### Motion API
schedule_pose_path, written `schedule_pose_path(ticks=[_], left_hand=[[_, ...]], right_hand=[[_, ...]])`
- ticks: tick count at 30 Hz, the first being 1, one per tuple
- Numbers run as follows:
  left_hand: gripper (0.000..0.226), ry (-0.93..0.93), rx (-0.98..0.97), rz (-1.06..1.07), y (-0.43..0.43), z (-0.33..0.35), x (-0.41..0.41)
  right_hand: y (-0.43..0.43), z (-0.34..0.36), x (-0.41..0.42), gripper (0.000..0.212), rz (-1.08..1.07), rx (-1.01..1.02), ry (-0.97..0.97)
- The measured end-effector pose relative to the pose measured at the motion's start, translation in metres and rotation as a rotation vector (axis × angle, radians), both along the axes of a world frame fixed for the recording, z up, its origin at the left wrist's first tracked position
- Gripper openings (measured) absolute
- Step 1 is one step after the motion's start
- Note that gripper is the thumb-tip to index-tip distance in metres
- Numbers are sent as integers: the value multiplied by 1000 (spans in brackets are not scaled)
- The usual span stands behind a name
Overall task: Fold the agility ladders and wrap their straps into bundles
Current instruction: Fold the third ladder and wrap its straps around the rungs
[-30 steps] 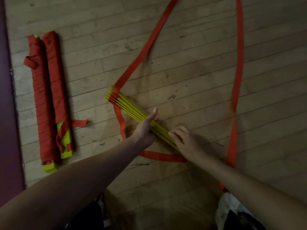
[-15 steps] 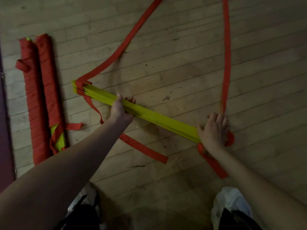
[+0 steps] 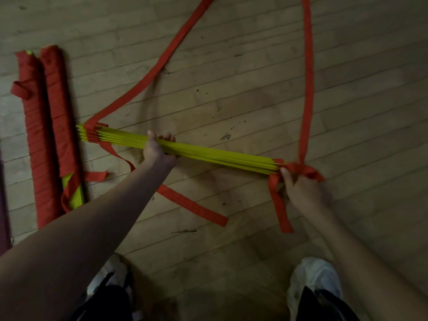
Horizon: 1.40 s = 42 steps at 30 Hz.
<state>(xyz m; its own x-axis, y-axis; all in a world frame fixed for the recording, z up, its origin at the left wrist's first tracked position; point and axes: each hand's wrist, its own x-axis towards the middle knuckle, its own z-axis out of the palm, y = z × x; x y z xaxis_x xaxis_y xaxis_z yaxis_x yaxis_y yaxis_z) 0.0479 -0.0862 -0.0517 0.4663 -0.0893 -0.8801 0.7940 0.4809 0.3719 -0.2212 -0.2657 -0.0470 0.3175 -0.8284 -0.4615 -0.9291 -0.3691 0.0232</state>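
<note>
Your left hand [image 3: 158, 151] clamps the yellow rung stack [image 3: 220, 156] mid-length, fingers curled round, steadying it; right hand [image 3: 303, 189] pinches the red strap [image 3: 307, 89] at the right end, probably for wrapping.

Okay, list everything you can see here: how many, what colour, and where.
Rung stack: one, yellow, centre of view.
Long straps: two, red, running from the stack's ends to the top edge.
Strap tails: two, red, below the stack.
Wrapped bundles: two, red, side by side at left.
Floor: one, pale wood.
Shoes: two, white, bottom edge.
Left hand: one, grips the stack's middle.
Right hand: one, grips bunched strap at the stack's right end.
</note>
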Motion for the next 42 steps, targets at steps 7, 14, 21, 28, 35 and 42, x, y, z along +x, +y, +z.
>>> schedule_pose_path(ticks=[7,14,21,28,35,42], left_hand=[[36,21,-25,-35,-1,0,-9],[26,40,-43,-263,-5,2,-29],[29,70,-137,-462,-14,15,-54],[38,-57,-143,-773,-19,21,-67],[59,-149,-193,-959,-10,18,-67],[71,-92,-277,-1082,-4,18,-70]], right_hand=[[0,-3,16,37,-49,144,-431],[30,9,53,33,-19,451,-510],[73,22,85,44,233,656,-451],[72,32,115,31,9,798,-804],[55,40,137,10,-92,914,-937],[36,45,153,4,-189,966,-1061]])
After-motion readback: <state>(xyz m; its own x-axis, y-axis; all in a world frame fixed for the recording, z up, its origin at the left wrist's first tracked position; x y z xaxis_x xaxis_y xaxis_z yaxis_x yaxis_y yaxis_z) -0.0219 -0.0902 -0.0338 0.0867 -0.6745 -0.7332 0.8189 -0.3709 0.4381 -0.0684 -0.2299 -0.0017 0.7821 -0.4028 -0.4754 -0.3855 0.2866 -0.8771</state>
